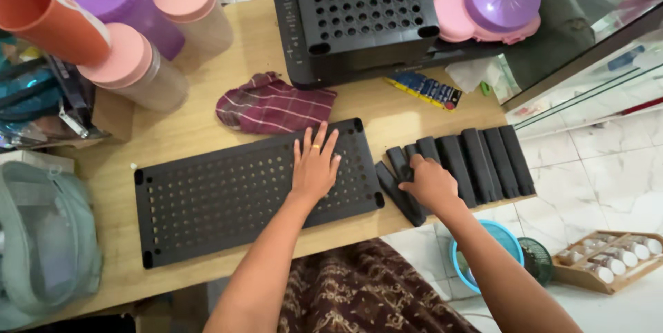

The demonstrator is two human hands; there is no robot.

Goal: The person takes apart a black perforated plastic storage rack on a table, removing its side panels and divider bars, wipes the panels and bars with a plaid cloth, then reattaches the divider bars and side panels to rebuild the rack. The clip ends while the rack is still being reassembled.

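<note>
Left hand lies flat, fingers spread, gripping nothing, on the black perforated shelf panel that sits flat on the wooden table, prob to pin it so it doesn't slide. Right hand is curled over the near end of the row of black leg tubes at the table's right edge; can't tell if the fingers actually close on one. Plaid cloth lies just behind the panel, w/ a stacked black rack beyond it. Pastel containers crowd the back left corner
</note>
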